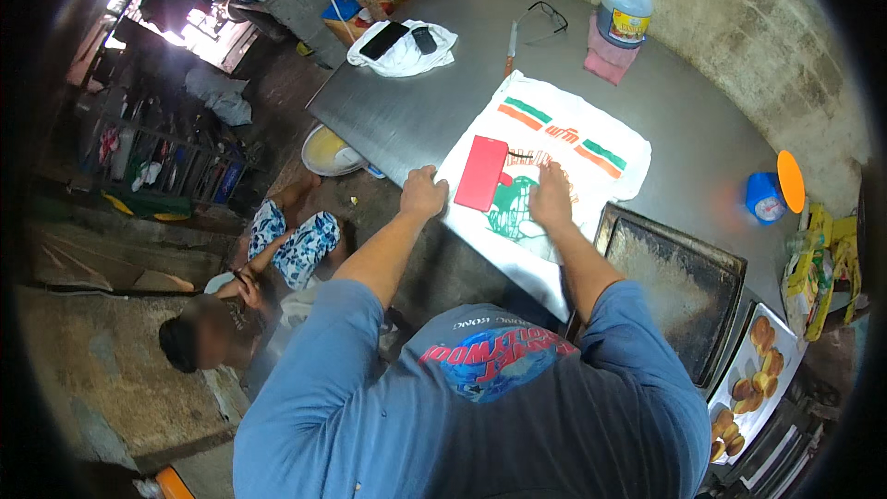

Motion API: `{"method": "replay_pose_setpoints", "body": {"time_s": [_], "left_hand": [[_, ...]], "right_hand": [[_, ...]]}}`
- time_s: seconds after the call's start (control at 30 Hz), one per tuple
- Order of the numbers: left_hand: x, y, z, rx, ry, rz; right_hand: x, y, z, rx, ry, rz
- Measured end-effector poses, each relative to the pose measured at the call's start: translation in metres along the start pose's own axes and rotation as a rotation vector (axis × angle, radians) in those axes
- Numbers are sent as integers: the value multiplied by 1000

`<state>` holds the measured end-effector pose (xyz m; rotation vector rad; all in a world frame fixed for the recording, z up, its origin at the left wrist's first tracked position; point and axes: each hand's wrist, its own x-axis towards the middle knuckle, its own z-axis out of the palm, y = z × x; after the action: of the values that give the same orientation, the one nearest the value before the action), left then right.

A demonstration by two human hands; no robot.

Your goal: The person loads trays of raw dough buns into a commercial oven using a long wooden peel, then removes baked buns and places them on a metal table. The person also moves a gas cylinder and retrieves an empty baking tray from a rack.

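Note:
A white printed cloth sack (589, 107) lies spread on the metal table (443, 97), its near edge hanging over the front. A red flip phone case (481, 173) rests on the sack, with a short dark strap beside it. My left hand (424, 192) is at the table's front edge by the sack's left border, fingers curled; whether it grips the cloth is unclear. My right hand (552, 197) lies on the sack to the right of the red case, fingers on the cloth near the dark strap. I cannot tell if it pinches anything.
Beyond the sack are a knife (511, 48), eyeglasses (549, 14), a jug (626, 7) on a pink cloth and a white cloth (402, 59) bearing a phone. At right are a blackened baking tray (669, 284), a blue scale (765, 197) and bread (762, 333). A person (229, 326) sits at left.

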<state>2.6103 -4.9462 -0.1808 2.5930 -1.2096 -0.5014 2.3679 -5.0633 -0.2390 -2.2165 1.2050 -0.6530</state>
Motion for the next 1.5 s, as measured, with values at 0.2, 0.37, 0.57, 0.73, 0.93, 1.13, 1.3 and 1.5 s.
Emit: {"method": "replay_pose_setpoints", "body": {"time_s": [0.2,0.37,0.57,0.73,0.93,1.13,1.3,1.5], "left_hand": [[52,16,27,58,44,-88],[85,4,38,-139,-101,191],[120,-51,-7,37,-231,264],[157,-140,-42,4,-139,462],[231,-212,-61,-131,-18,526],[283,-237,-116,-232,51,293],[334,-192,-154,177,206,90],[449,-78,-139,263,334,399]], "right_hand": [[-10,1,17,-198,8,-71],[-3,-10,13,-283,-99,29],[-25,-50,13,-329,-234,60],[-6,-105,51,-416,-318,-42],[69,-143,96,-357,-304,-133],[129,-135,108,-315,-139,-61],[128,-112,100,-452,-144,141],[125,-102,103,-413,-33,115]]}}
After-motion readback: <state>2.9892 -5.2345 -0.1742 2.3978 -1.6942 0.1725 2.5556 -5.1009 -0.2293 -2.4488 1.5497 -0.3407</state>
